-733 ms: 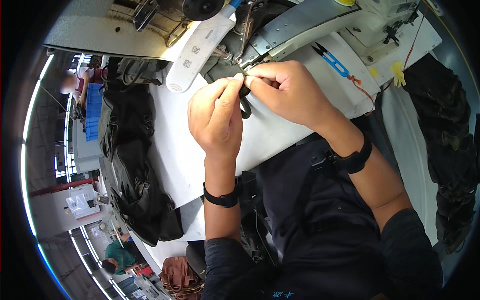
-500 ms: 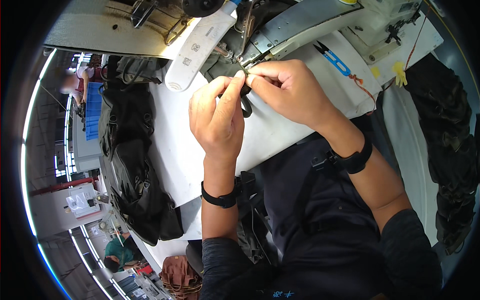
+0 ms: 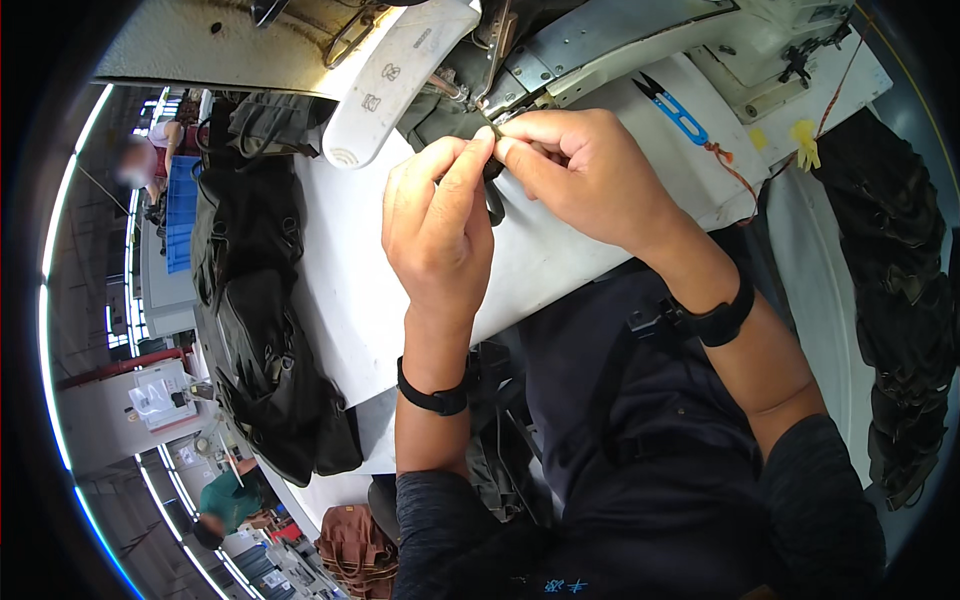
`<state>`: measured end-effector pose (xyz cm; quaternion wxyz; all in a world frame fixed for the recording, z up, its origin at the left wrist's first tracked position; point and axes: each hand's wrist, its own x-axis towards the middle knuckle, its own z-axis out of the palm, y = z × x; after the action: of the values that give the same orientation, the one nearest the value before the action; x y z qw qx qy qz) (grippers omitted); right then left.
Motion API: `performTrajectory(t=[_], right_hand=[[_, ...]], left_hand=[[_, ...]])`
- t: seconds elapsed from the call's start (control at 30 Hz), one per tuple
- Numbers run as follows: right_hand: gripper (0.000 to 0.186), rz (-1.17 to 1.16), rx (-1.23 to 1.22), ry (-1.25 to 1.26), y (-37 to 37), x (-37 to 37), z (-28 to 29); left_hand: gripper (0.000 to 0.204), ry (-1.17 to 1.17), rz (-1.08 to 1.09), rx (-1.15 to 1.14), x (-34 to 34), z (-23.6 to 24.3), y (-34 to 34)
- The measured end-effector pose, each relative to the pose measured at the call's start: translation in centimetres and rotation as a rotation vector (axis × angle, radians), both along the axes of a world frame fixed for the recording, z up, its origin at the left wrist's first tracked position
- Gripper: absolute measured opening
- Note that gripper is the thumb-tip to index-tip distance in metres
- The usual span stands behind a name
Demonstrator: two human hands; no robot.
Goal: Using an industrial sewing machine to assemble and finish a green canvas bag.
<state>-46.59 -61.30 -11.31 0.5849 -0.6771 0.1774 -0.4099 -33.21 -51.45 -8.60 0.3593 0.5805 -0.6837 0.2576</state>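
Note:
Both hands meet fingertip to fingertip just in front of the sewing machine. Thumb and forefinger of my left hand are pinched together on a small edge of dark fabric, mostly covered by the fingers. My right hand pinches the same bit from the other side, its remaining fingers curled in. Behind the fingertips, dark olive fabric lies by the machine's needle area. A short dark strap end hangs below the pinch, over the white tabletop.
Blue-handled thread snips with an orange cord lie right of the machine. A white lamp arm reaches over the table. Dark bags are piled along the left edge, more at far right. A brown bag sits lower left; two people work beyond.
The view has shifted slightly. Both hands keep nearly the same pinch at the fabric, with only small finger movement.

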Motion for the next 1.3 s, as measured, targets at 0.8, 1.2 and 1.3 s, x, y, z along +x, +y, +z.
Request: performTrajectory(t=[0.8,1.2,1.3], right_hand=[[0.021,0.286,0.372,-0.042,0.0,-1.2,1.5],[0.025,0.144,0.416,-0.127,1.3,0.6,1.6],[0.022,0.143,0.557,-0.217,2.2,0.9,1.8]], left_hand=[[0.04,0.029,-0.006,-0.05,0.2,-1.5,0.1],[0.035,0.104,0.015,-0.063,0.2,-1.5,0.0],[0.034,0.099,-0.004,-0.109,0.5,-1.6,-0.2]])
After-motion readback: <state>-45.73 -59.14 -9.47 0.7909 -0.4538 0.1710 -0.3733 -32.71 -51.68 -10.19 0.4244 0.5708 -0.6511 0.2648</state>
